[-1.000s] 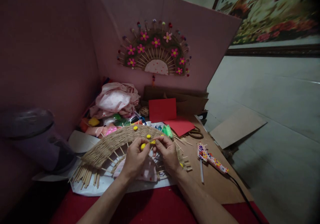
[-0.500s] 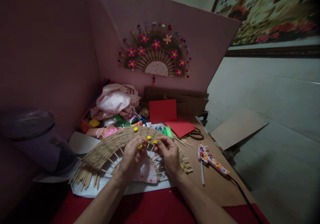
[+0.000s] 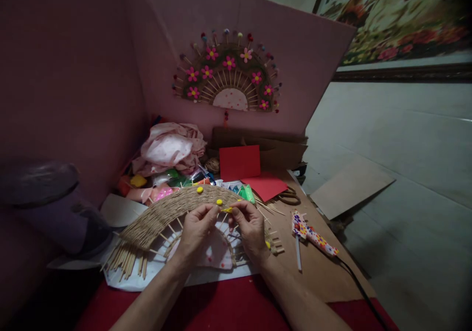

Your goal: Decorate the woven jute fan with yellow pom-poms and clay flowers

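My left hand (image 3: 198, 230) and my right hand (image 3: 251, 228) are close together above a half-round fan (image 3: 157, 220) of woven twine on thin sticks. Between their pinched fingertips is a small piece of yellow modelling clay (image 3: 226, 209), drawn out thin. Most of what sits inside the left fingers is hidden. On the twine band lie yellow clay dots, one at the top (image 3: 199, 190) and another (image 3: 219, 202) just beyond my fingertips. A dotted fabric half-circle (image 3: 217, 252) fills the fan's inner part, partly covered by my hands.
To the right, a flower-patterned glue gun (image 3: 313, 238) lies on cardboard (image 3: 324, 282), its cord trailing forward. Scissors (image 3: 289, 196) and red paper (image 3: 239, 162) are behind. Crumpled fabric (image 3: 171, 146) sits back left. A finished fan (image 3: 229, 75) with pink flowers hangs on the pink panel.
My left fingers have closed in toward the right ones, onto the thin end of the yellow clay. The yellow lump seen earlier in the left fingers is now out of sight.
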Demonstrator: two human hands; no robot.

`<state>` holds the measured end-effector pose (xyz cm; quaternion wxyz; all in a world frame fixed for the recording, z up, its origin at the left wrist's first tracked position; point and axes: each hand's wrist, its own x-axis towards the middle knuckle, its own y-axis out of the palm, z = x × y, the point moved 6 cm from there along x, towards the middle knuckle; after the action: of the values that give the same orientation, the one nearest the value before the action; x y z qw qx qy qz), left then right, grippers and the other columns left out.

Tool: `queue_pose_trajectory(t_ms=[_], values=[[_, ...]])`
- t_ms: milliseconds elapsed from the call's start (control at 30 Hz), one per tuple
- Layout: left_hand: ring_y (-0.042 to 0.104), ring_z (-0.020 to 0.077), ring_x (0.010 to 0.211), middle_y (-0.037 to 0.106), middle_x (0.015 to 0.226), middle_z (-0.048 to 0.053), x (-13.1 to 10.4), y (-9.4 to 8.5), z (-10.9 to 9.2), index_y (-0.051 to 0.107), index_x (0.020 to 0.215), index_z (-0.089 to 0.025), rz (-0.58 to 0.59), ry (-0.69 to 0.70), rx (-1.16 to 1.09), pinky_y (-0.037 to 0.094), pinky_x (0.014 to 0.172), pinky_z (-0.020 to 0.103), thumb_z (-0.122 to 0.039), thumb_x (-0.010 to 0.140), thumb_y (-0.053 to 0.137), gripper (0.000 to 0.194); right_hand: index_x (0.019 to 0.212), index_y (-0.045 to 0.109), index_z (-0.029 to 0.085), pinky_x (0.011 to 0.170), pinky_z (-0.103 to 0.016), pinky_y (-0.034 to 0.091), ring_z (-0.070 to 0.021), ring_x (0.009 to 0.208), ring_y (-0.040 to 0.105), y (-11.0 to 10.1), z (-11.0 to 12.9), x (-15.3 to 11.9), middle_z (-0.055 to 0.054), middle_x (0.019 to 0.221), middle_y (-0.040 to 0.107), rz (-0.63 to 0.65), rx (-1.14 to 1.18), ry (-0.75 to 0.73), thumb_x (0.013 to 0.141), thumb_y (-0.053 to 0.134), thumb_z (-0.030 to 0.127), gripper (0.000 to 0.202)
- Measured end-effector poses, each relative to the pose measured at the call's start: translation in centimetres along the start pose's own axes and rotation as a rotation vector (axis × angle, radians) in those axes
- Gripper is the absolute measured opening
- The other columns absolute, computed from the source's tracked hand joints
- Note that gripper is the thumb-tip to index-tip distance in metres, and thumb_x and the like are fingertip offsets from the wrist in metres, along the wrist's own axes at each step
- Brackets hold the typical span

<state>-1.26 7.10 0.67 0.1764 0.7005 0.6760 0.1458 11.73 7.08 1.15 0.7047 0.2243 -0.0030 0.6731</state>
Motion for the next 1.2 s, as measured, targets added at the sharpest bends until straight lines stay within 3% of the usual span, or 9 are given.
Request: queue_pose_trajectory(t_ms=[133, 267, 400, 500, 600, 700, 833, 1000, 1200], values=[[0.037, 0.0041, 0.045, 0.049, 0.049, -0.004, -0.1, 0.0, 0.1, 0.066, 0.064, -0.012, -0.002, -0.034, 0.063, 0.025, 0.043, 0.017, -0.038, 0.053, 0.082, 0.033, 0.076, 0.065, 0.019, 0.041, -0.018, 0.038, -0.0051, 0.046, 0.046, 0.4, 0.5, 0.0, 0.003, 0.069, 0.055, 0.047, -0.038, -0.043, 0.078, 0.068, 0.031, 0.012], [0.033, 0.0038, 0.042, 0.047, 0.047, -0.005, 0.0, -0.2, 0.4, 0.066, 0.066, -0.014, 0.011, -0.069, 0.041, 0.022, 0.042, 0.018, -0.037, 0.053, 0.083, 0.032, 0.076, 0.067, 0.021, 0.041, -0.019, 0.037, -0.0056, 0.047, 0.045, 0.8, 0.4, -0.1, 0.004, 0.071, 0.052, 0.117, -0.073, -0.024, 0.078, 0.068, 0.028, 0.008], [0.032, 0.0041, 0.042, 0.046, 0.047, -0.005, -0.1, 0.4, 0.7, 0.07, 0.073, -0.011, 0.114, -0.084, 0.081, 0.021, 0.043, 0.019, -0.039, 0.058, 0.08, 0.033, 0.08, 0.072, 0.024, 0.056, -0.021, 0.043, -0.011, 0.069, 0.05, 0.7, 1.2, -0.4, 0.001, 0.079, 0.05, 0.074, -0.196, -0.168, 0.078, 0.067, 0.024, 0.005], [0.028, 0.0036, 0.043, 0.039, 0.045, -0.006, -0.3, 1.0, 0.7, 0.065, 0.064, -0.011, 0.174, -0.11, 0.007, 0.018, 0.043, 0.019, -0.041, 0.062, 0.077, 0.033, 0.091, 0.073, 0.027, 0.068, -0.026, 0.045, -0.0151, 0.082, 0.05, 0.7, 1.9, -0.7, -0.002, 0.083, 0.049, 0.067, -0.286, -0.246, 0.083, 0.061, 0.025, 0.014], [0.026, 0.0033, 0.043, 0.036, 0.046, -0.007, -0.3, 1.1, 0.7, 0.06, 0.061, -0.012, 0.17, -0.133, -0.074, 0.017, 0.043, 0.019, -0.04, 0.061, 0.079, 0.034, 0.103, 0.069, 0.027, 0.069, -0.028, 0.045, -0.0161, 0.082, 0.051, 0.9, 2.2, -0.9, -0.003, 0.087, 0.051, 0.098, -0.336, -0.267, 0.085, 0.059, 0.026, 0.021], [0.026, 0.0032, 0.044, 0.037, 0.048, -0.007, -0.3, 0.9, 0.6, 0.059, 0.063, -0.012, 0.154, -0.134, -0.096, 0.018, 0.043, 0.019, -0.038, 0.059, 0.08, 0.034, 0.093, 0.07, 0.025, 0.072, -0.028, 0.043, -0.0157, 0.081, 0.051, 1.1, 2.5, -1.0, -0.002, 0.084, 0.053, 0.103, -0.359, -0.326, 0.081, 0.065, 0.023, 0.013], [0.024, 0.0032, 0.043, 0.034, 0.046, -0.007, -0.4, 1.2, 0.8, 0.058, 0.062, -0.012, 0.229, -0.16, -0.107, 0.016, 0.042, 0.019, -0.044, 0.065, 0.075, 0.036, 0.085, 0.071, 0.026, 0.071, -0.027, 0.042, -0.0143, 0.079, 0.05, 1.0, 2.4, -1.0, 0.0, 0.08, 0.049, 0.082, -0.35, -0.344, 0.08, 0.066, 0.02, 0.009], [0.023, 0.0027, 0.042, 0.034, 0.045, -0.008, -0.3, 0.7, 0.6, 0.058, 0.062, -0.012, 0.168, -0.166, -0.099, 0.013, 0.042, 0.018, -0.039, 0.057, 0.081, 0.036, 0.1, 0.07, 0.028, 0.072, -0.027, 0.043, -0.0152, 0.082, 0.05, 1.3, 2.4, -1.2, -0.001, 0.085, 0.051, 0.117, -0.379, -0.326, 0.081, 0.065, 0.022, 0.021], [0.023, 0.0029, 0.04, 0.035, 0.045, -0.007, -0.6, 1.2, 0.9, 0.049, 0.056, -0.014, 0.24, -0.21, -0.095, 0.014, 0.04, 0.019, -0.052, 0.062, 0.074, 0.046, 0.085, 0.07, 0.026, 0.071, -0.027, 0.043, -0.0145, 0.079, 0.049, 1.0, 2.2, -1.1, 0.0, 0.082, 0.049, 0.087, -0.323, -0.316, 0.08, 0.066, 0.022, 0.007]])
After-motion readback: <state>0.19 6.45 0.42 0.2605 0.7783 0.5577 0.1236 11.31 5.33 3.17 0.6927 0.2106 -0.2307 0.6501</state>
